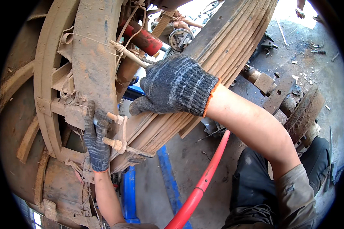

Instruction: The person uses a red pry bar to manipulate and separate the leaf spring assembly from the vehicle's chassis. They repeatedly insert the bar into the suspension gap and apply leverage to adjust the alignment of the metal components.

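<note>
My left hand (97, 141), in a dark grey knit glove, reaches up beside the end of a leaf spring (221, 47). Its fingers are stretched and apart, against the rusty frame bracket. Something small and shiny shows between them; I cannot make it out. Close by, two threaded bolt ends with nuts (118, 144) stick out of a clamp plate. My right hand (176, 84), gloved alike, curls over the upper side of the spring stack, thumb apart. Its fingertips are hidden behind the spring. A dirty hose with a metal fitting (130, 55) runs behind this hand.
A muddy chassis beam (95, 49) rises at the left, near a red cylinder (143, 38). A long red bar (202, 183) slants up between my arms. Blue steel legs (129, 192) stand below. Rusty axle parts (290, 103) lie right; other people's hands show at the back.
</note>
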A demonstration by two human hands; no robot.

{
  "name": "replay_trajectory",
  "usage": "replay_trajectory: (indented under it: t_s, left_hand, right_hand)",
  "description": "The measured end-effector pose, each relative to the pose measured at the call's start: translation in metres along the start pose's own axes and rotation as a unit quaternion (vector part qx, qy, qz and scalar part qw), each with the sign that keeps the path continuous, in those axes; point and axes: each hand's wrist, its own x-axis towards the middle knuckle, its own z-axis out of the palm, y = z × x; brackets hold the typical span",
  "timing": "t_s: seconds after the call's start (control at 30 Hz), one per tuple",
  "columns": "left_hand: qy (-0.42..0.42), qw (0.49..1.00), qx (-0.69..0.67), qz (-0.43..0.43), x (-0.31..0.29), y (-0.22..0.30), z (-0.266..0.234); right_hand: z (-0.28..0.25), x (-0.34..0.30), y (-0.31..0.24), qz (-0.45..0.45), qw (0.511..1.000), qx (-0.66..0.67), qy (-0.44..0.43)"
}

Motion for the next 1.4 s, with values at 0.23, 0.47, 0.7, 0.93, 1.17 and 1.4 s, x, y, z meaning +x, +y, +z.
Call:
replay_trajectory:
  t_s: [0.23,0.47,0.7,0.93,1.17,1.4]
  left_hand:
    - [0.192,0.971,-0.075,0.122,0.024,0.0,-0.037]
    - [0.008,0.991,0.126,0.044,-0.007,0.033,0.009]
    - [0.044,0.969,0.188,0.155,0.0,0.018,0.013]
    - [0.17,0.971,0.107,0.128,0.015,0.003,-0.037]
    - [-0.064,0.994,-0.037,-0.081,0.005,0.04,0.009]
    - [0.041,0.951,-0.307,0.008,0.016,0.012,-0.018]
  right_hand:
    - [0.006,0.003,0.002,0.004,0.999,0.016,0.031]
    - [0.001,0.001,0.003,0.003,1.0,0.02,0.005]
    - [0.004,0.003,0.002,0.018,0.999,0.032,-0.01]
    - [-0.003,0.003,0.0,0.0,1.0,0.017,-0.019]
    - [0.004,0.001,0.006,-0.016,0.999,0.027,0.019]
    - [-0.003,-0.004,0.0,-0.003,1.0,0.016,0.017]
